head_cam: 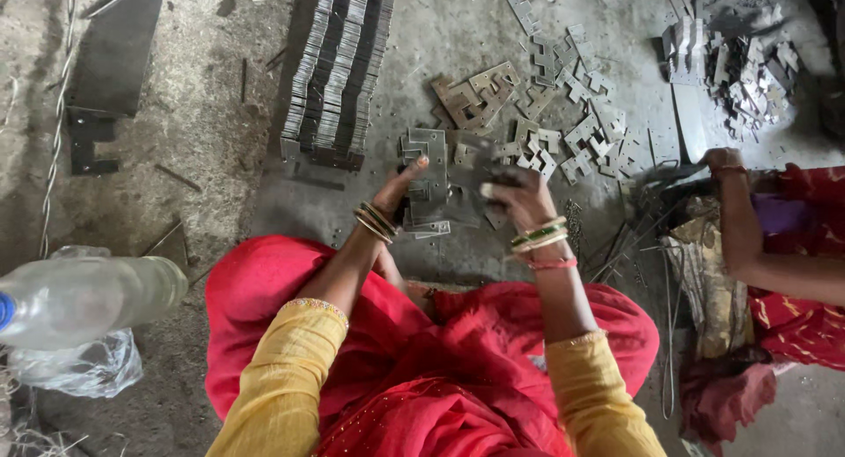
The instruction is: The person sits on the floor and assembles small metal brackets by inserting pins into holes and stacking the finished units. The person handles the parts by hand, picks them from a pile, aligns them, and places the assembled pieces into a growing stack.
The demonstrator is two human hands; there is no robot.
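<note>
At the far left a clear plastic bottle [84, 297] lies on its side over a crumpled plastic bag [79, 367]; above them a dark flat metal sheet [114, 47] rests on the dusty concrete floor [202, 114]; further along, a long packed row of cut metal plates [339, 74] stands on edge, well clear of the bottle.

The person sits in the middle, red cloth over the knees, yellow sleeves, bangles on both wrists; the left hand [398, 188] reaches forward with its thumb up and pressed against the left edge of a small stack of notched metal plates [431, 193], the fingers wrapped round behind it; the stack is held low over the floor, just in front of the knees and just below the packed row; the right hand [515, 193] is closed on the stack's right side, fingers curled over the top plate, so both hands clamp the same bundle between them.

Beyond the hands lies a loose scatter of similar plates [563, 122], spreading away to the right; a taller heap of offcuts [739, 65] sits at the upper right; near it a second person's hand [723, 162] rests beside a tangle of wire scrap [647, 219]; whether that hand grips anything I cannot tell.
</note>
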